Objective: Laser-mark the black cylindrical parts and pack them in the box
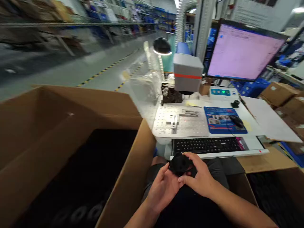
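Between my hands, above my lap, is a black round part (180,163); its exact kind I cannot make out. My left hand (163,190) supports it from the left and below, palm turned up, with the thumb at its edge. From the right, my right hand (198,175) grips it, index finger along the top and thumb underneath. Just beyond the part lies a black keyboard (206,145) on a pull-out tray. A similar-looking small black part (235,104) stands on the white table near the control box.
A large cardboard box (146,148) with dark contents is close on my left; another box (249,186) holds black parts at right. On the table are a perforated plate (192,126) with a small fixture (174,122), a grey machine head (187,71), a mouse (236,121) and a monitor (244,52).
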Available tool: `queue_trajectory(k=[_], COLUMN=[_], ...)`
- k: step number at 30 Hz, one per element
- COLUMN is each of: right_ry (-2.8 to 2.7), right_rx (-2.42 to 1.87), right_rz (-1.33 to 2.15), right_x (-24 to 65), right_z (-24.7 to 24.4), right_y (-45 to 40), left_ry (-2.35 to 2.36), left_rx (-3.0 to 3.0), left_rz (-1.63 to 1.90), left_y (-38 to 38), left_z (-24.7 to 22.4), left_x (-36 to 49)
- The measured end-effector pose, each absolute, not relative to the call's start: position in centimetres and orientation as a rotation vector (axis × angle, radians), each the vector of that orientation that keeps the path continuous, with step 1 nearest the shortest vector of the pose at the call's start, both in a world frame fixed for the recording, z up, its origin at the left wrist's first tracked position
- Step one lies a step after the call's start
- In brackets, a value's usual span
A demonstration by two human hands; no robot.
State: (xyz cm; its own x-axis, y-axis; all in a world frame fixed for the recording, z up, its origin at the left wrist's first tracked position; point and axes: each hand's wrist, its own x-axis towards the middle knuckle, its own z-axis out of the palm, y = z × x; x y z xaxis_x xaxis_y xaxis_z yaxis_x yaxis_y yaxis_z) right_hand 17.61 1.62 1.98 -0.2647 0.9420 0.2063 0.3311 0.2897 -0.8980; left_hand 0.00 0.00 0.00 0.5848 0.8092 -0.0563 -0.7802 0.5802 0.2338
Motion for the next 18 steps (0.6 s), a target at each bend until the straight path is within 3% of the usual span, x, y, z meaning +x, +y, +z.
queue_trajectory(k=[11, 18], right_ry=[-1.759, -1.775], right_rx=[-1.218, -1.382], right_rz=[0.860, 0.525], right_x=[15.2, 18.8], right_z=[0.9, 0.6], right_y=[4.0, 15.7], left_ry=[0.305, 1.516], left_rx=[0.272, 0.676], left_rz=[0.974, 1.133], left_y=[-0.4, 0.0], left_z=[-1.2, -3.1], left_x=[-2.5, -18.1])
